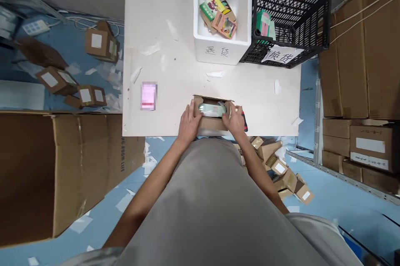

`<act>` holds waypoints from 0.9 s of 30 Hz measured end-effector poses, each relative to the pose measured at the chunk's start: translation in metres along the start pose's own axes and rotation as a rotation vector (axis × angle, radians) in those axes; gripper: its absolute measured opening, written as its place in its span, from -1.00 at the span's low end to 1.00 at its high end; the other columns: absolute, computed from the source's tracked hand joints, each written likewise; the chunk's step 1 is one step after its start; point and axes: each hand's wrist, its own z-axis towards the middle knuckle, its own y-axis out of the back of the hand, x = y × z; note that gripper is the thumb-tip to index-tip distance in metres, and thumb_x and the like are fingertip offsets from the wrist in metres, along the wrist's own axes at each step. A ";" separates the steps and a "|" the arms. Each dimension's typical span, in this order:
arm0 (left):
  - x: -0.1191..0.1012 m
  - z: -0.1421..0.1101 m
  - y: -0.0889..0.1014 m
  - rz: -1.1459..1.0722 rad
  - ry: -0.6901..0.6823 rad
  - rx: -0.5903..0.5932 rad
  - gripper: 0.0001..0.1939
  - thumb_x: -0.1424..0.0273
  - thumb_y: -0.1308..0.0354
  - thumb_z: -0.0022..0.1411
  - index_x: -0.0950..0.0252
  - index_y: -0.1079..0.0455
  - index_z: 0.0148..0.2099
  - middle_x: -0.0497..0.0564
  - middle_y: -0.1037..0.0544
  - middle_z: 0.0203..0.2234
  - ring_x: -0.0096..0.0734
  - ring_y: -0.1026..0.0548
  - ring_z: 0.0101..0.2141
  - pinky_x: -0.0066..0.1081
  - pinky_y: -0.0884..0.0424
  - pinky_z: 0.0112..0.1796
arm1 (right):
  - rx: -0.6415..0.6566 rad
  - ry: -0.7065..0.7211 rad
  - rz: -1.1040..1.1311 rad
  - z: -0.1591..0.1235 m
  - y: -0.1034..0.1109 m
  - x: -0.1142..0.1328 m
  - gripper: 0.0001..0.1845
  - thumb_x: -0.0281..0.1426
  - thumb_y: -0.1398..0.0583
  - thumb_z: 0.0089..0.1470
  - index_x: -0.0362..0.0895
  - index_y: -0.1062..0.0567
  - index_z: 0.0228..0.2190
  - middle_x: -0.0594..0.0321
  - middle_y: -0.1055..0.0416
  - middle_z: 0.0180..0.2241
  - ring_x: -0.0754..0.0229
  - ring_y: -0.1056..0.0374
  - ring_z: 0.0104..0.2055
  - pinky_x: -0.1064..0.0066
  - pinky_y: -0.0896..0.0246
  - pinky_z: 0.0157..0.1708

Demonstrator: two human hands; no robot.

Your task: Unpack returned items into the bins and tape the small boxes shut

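A small open cardboard box [213, 123] sits at the table's near edge, its flaps folded up. Inside lies a pale green item [213, 110] that looks wrapped in clear plastic; its exact kind cannot be made out. My left hand [189, 122] grips the box's left end, thumb by the opening. At the other end, my right hand [235, 120] holds the right flap between thumb and fingers. A red and black tool [244, 121], partly hidden, lies just beside my right hand.
At the back stand a white bin [223, 49] with several small colourful boxes and a black crate [293, 20] holding green and pink packs. A blurred pink card [148, 96] lies left. Large open carton [87, 174] stands left; small cartons [289, 180] litter the floor right.
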 end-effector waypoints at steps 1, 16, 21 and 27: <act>0.000 -0.002 0.006 0.023 -0.014 -0.008 -0.61 0.33 -0.12 0.53 0.10 -0.51 0.32 0.18 -0.06 0.69 0.29 -0.05 0.64 0.42 -0.20 0.49 | -0.021 0.029 0.034 -0.003 0.002 -0.009 -0.32 -0.25 -0.18 0.47 -0.04 -0.27 0.51 -0.10 -0.28 0.32 -0.01 -0.57 0.00 0.17 -0.57 -0.03; -0.016 0.004 0.042 0.440 0.092 0.185 -0.37 0.38 -0.10 0.57 0.52 -0.27 0.56 0.48 -0.34 0.53 0.36 -0.32 0.45 0.20 -0.31 0.37 | -0.176 0.329 0.019 -0.008 -0.015 -0.060 -0.42 -0.60 0.00 0.48 -0.15 -0.60 0.31 -0.14 -0.52 0.22 -0.14 -0.42 0.30 0.00 -0.42 0.32; -0.031 0.015 0.035 0.566 0.057 0.209 -0.41 0.62 0.07 0.52 0.53 -0.37 0.50 0.48 -0.38 0.49 0.28 -0.35 0.39 0.11 -0.38 0.24 | -0.028 0.531 -0.022 0.007 -0.015 -0.056 -0.34 -0.63 0.03 0.46 -0.24 -0.45 0.45 -0.13 -0.34 0.53 -0.10 -0.15 0.62 -0.08 -0.08 0.60; -0.044 0.028 0.021 0.665 -0.028 0.284 -0.48 0.67 0.14 0.54 0.54 -0.50 0.35 0.47 -0.46 0.42 0.20 -0.45 0.23 0.02 -0.45 0.13 | 0.017 0.536 -0.120 0.013 -0.009 -0.049 0.06 -0.37 -0.43 0.30 -0.26 -0.13 0.62 -0.22 0.10 0.69 -0.33 0.00 0.68 -0.18 -0.04 0.57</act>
